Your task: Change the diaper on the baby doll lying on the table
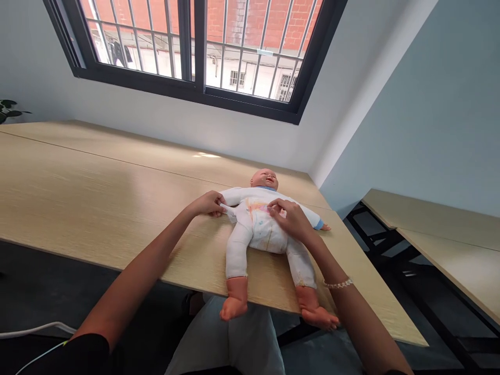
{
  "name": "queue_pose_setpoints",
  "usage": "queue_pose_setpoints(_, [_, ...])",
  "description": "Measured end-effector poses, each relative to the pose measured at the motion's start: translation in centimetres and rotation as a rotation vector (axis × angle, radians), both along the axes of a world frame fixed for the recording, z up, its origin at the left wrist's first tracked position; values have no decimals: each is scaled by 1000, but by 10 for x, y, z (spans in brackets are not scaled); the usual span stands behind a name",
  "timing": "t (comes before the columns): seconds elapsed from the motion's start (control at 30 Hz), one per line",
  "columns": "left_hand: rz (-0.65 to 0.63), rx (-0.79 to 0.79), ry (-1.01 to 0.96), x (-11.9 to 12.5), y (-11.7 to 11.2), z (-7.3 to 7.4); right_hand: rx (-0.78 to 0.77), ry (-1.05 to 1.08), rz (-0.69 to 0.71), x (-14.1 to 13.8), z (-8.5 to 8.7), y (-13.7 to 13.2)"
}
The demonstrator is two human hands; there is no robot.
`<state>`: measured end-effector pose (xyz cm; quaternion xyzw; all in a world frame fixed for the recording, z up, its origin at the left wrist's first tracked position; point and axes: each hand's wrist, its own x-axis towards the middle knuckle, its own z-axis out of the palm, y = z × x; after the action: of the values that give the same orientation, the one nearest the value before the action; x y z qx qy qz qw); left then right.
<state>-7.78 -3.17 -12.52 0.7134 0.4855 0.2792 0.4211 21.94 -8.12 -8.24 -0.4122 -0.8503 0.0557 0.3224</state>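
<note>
A baby doll (234, 260) in a white long-sleeved outfit with blue trim lies on its back, its head away from me and its bare feet over the table's front edge. Around its hips is a white diaper (267, 233) with a coloured print at the waist. My left hand (209, 203) is closed in a pinch on the diaper's side tab (229, 211), which is pulled out to the left. At the waistband's right side, my right hand (288, 214) has its thumb and fingers bent together against the diaper; its fingertips are partly hidden.
The doll lies near the right end of a light wooden table (117, 203). A second table (449, 250) with dark legs stands to the right. Behind is a wall with a dark-framed, barred window (203, 94). Plant leaves (11, 110) show at the far left.
</note>
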Motion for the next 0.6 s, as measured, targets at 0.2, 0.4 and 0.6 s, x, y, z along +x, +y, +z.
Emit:
queue_pose_setpoints(0.2, [80, 120, -70, -1, -1, 2, 80, -297, 293, -52, 18, 21])
queue_pose_setpoints(0.4, [37, 416, -8, 4, -7, 16, -172, -296, 246, -92, -2, 62])
queue_pose_setpoints(0.6, [28, 475, 50, 2, -7, 17, -214, -236, 207, -84, -14, 76])
